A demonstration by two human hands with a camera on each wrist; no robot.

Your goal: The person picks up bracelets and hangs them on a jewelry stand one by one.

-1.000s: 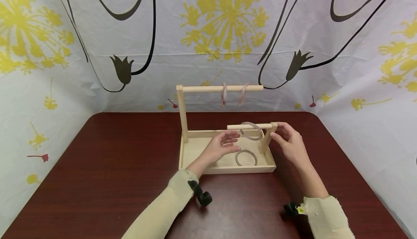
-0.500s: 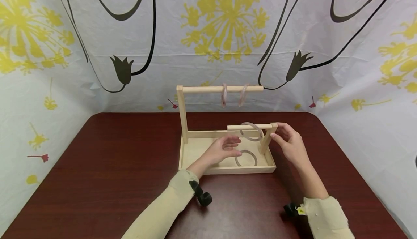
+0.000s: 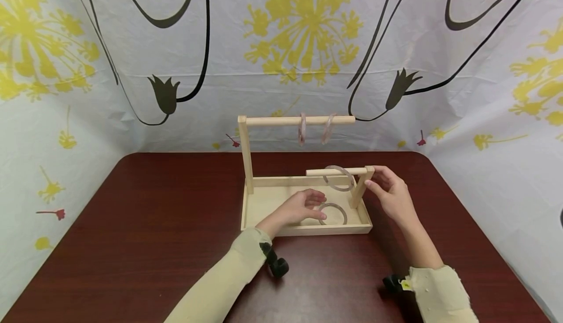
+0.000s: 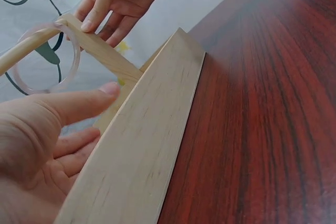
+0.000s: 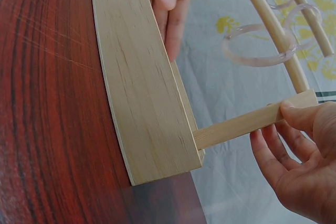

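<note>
A small wooden bangle stand (image 3: 343, 229) has a shallow tray base with a tall post at the left and a short post (image 3: 358, 189) at the right. My right hand (image 3: 391, 195) grips the top of the short post between thumb and fingers. Over the tray is my left hand (image 3: 299, 208), fingers loosely bent and apart, holding nothing. Its thumb tip overlaps the left edge of a translucent bangle (image 3: 345, 214) lying in the tray. Another pale bangle (image 5: 257, 61) hangs on the short post's bar (image 3: 316, 172).
Two pinkish bangles, one (image 3: 302, 130) left of the other (image 3: 328, 129), hang from the upper bar (image 3: 272, 120). The stand rests on a dark red wooden table (image 3: 176, 205). Behind it hangs a white curtain (image 3: 228, 93) with flower prints.
My left hand has lowered into the tray, closer to the bangle lying there. The right hand and the stand have stayed in place.
</note>
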